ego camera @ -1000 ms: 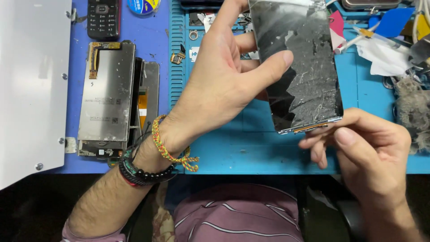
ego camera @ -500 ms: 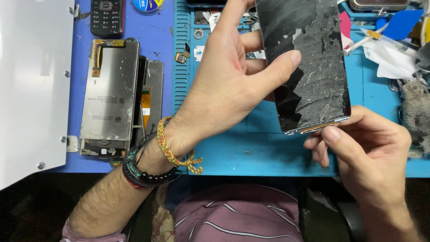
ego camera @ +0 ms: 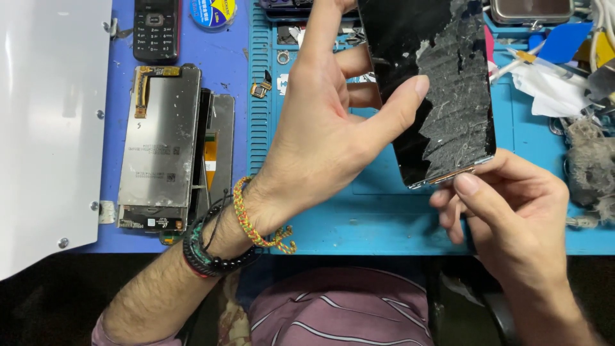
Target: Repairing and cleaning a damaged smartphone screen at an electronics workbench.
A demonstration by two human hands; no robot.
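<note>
Black shattered phone panel (ego camera: 435,90) is up over the blue mat (ego camera: 359,218), left hand (ego camera: 327,134) clamping its left edge, right hand (ego camera: 506,211) pinching the near corner; loose grip there and those cracked flakes could shed or cut fingertips

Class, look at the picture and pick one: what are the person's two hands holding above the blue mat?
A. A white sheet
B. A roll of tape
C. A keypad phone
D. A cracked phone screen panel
D: the left hand grips the side of the cracked screen panel with thumb across its face, and the right hand pinches its lower corner; the keypad phone lies untouched on the mat.
</note>
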